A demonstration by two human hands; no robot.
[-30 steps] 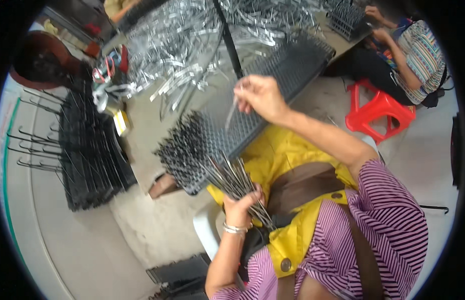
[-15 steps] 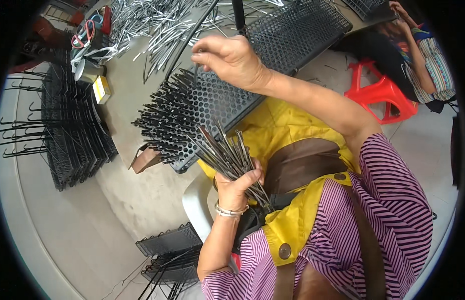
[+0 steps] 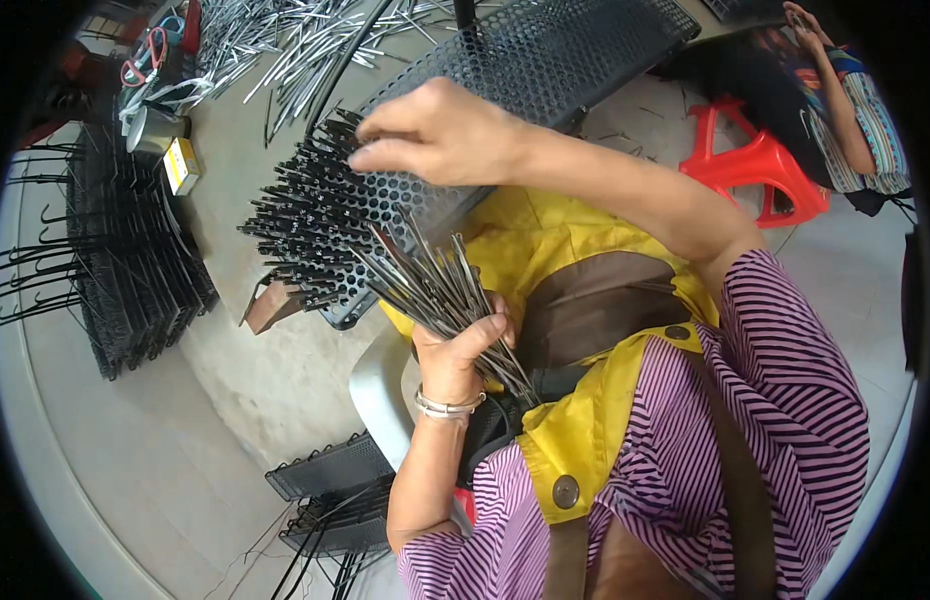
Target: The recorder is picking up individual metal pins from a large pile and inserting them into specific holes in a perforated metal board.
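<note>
My left hand [image 3: 460,350] is closed around a bundle of thin dark metal rods [image 3: 440,290], which fan out at the upper end and narrow toward my lap. My right hand [image 3: 430,135] reaches over a black perforated tray [image 3: 545,75]. Its thumb and curled fingers are apart, slightly blurred, beside a dense cluster of rods [image 3: 305,220] that stand upright in the near-left holes of the tray. I see no rod between those fingers, though the dark cluster behind them makes it hard to be sure.
A pile of loose silvery rods [image 3: 315,45] lies on the table beyond the tray. Near it are red-handled scissors [image 3: 145,60], a metal mug [image 3: 150,130] and a small yellow box [image 3: 182,165]. Stacked black racks [image 3: 135,270] stand left. Right are a red stool [image 3: 765,170] and another person's arm [image 3: 845,110].
My right hand has moved left and slightly down toward the upright rods, its thumb and fingers parting. My left hand keeps its bundle. The whole view has shifted slightly.
</note>
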